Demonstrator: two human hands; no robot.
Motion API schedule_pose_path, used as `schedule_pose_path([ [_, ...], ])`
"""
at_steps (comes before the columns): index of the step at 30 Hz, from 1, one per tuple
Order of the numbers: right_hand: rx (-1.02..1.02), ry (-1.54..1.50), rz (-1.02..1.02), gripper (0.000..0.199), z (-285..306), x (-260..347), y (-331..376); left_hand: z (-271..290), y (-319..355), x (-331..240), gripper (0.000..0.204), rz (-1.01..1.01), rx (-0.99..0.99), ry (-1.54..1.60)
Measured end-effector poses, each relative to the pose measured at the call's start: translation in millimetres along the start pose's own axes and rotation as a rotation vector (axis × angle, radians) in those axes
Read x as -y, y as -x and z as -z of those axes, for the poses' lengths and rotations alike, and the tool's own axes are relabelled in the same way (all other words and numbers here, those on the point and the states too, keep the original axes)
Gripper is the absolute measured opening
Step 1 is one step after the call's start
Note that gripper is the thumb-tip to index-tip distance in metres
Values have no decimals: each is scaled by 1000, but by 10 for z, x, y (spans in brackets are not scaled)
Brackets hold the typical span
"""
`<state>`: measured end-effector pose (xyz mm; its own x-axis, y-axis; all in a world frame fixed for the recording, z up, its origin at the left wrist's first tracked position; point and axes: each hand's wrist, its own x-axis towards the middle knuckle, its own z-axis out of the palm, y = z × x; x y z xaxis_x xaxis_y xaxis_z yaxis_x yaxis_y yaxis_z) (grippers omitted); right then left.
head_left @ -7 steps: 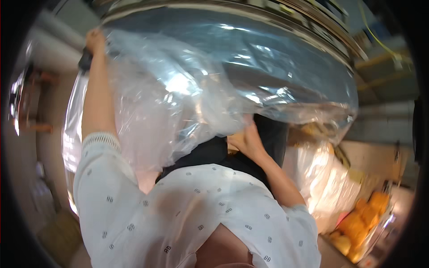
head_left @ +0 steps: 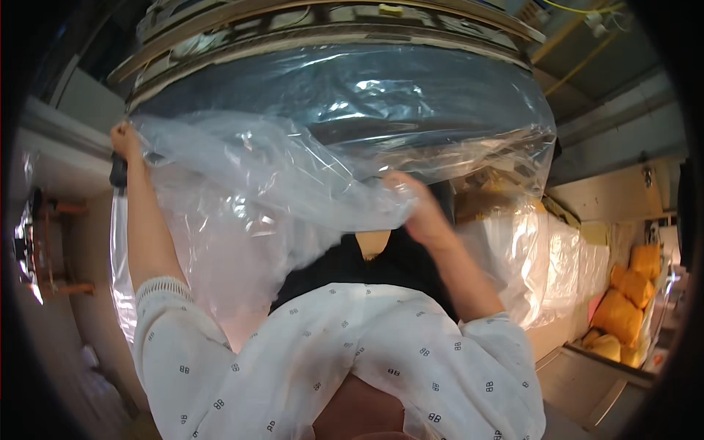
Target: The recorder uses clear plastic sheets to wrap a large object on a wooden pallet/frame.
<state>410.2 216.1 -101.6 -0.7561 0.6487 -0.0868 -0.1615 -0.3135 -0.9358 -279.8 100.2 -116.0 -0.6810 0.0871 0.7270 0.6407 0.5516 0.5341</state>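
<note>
A large sheet of clear plastic film [head_left: 242, 158] stretches in folds between my two hands, across the front of me. My left hand [head_left: 126, 139] is closed on its far left corner, arm reaching out, beside a small dark block [head_left: 118, 172]. Near the middle, my right hand [head_left: 422, 209] is bent round a bunched part of the same film; it is slightly blurred and the film covers some fingers. Beyond lies a wide dark surface [head_left: 323, 92] under shiny clear film. More film hangs down in front, over my lap on the left.
A long slatted frame [head_left: 337, 33] runs along the far edge. At right are rolled or stacked film-wrapped goods [head_left: 528, 271] and orange bundles [head_left: 623, 301]. A reddish-brown wooden stand [head_left: 55, 246] is at far left. A yellow cord [head_left: 587, 10] hangs at the upper right.
My right hand has risen away from my lap, lifting the bunched film with it. The left hand keeps its hold at the corner. The whole view has tilted and shifted.
</note>
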Motion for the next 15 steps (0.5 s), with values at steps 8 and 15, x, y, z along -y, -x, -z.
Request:
schedule_pose_path([
  [8, 81, 108, 453, 46, 435, 1760, 1276, -200, 131, -64, 30, 4, 145, 79],
  [15, -678, 510, -58, 23, 485, -41, 1491, -291, -121, 288, 31, 25, 200, 35],
])
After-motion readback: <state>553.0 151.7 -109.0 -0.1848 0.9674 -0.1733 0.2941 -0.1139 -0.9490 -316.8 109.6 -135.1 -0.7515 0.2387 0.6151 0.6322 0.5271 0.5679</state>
